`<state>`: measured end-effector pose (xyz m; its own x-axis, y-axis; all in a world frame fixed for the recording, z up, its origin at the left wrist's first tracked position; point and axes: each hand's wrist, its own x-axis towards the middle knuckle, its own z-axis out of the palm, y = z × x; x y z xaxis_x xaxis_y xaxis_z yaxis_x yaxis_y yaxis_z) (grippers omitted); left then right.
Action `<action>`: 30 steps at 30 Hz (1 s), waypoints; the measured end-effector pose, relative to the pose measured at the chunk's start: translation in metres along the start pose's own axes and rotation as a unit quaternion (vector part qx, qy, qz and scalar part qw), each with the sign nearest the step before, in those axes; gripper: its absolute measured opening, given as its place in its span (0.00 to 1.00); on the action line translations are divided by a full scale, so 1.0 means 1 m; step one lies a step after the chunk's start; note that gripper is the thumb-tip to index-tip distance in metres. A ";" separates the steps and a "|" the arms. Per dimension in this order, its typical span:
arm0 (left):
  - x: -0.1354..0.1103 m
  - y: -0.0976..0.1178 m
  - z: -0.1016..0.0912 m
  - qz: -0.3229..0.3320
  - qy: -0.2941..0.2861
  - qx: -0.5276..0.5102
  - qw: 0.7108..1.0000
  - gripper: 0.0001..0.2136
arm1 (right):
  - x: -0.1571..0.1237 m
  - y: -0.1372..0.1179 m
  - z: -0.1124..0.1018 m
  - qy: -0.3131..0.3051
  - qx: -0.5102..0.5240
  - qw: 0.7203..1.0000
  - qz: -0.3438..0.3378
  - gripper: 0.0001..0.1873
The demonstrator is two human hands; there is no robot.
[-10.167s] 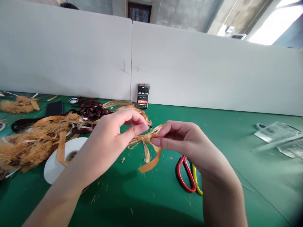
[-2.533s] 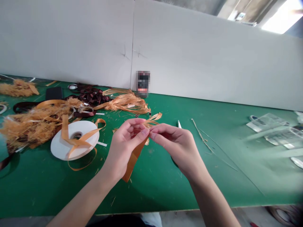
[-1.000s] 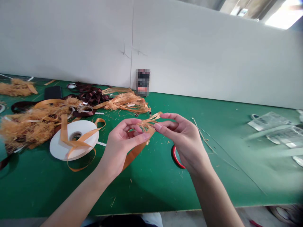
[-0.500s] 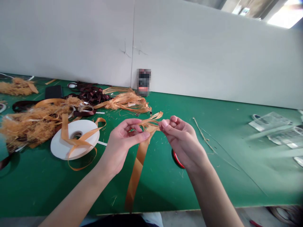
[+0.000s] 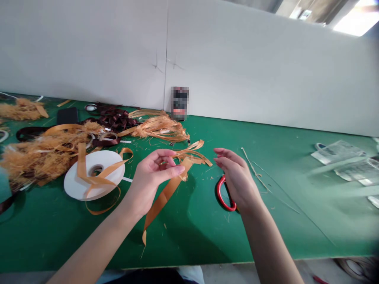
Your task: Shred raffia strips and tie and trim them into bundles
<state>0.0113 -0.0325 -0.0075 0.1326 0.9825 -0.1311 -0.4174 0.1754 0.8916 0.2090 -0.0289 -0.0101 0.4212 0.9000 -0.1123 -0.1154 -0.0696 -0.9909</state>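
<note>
Between thumb and fingers, my left hand (image 5: 152,173) pinches an orange ribbon (image 5: 162,197). The ribbon's flat tail hangs down toward the front of the table. Its upper end is split into loose strands that stick out to the right past my fingertips. My right hand (image 5: 235,173) is a short way to the right of those strands, not touching them, its thumb and fingers parted and nothing visible in them. Under that hand lies a red-handled tool (image 5: 220,193), looking like scissors; the rest of it is hidden.
Left of my hands lies a white spool (image 5: 75,183) with loose orange ribbon. Behind it are frayed fibre heaps (image 5: 44,157), dark brown ribbon (image 5: 112,118) and a bundle of orange strands (image 5: 162,126). Clear plastic pieces (image 5: 337,152) lie far right; a grey panel (image 5: 251,71) stands behind.
My right hand has let go of the ribbon strands and moved right, uncovering more of the red handle. The ribbon's tail has swung left; my left hand keeps its hold.
</note>
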 end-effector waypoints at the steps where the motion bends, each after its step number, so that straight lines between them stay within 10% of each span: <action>1: 0.000 -0.001 0.000 -0.005 -0.005 0.005 1.000 0.14 | -0.004 -0.001 0.002 -0.053 -0.014 0.998 0.012 0.06; 6: 0.001 -0.005 0.003 -0.026 -0.024 0.015 0.999 0.14 | -0.027 -0.013 0.020 -0.228 -0.038 0.973 0.004 0.10; 30: -0.002 -0.010 0.007 -0.003 -0.002 -0.019 1.000 0.10 | -0.035 -0.005 0.026 -0.198 0.027 0.979 0.028 0.08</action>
<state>0.0217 -0.0366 -0.0135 0.1383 0.9813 -0.1340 -0.4506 0.1829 0.8738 0.1716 -0.0495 0.0006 0.0316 0.9925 -0.1182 -0.1795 -0.1107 -0.9775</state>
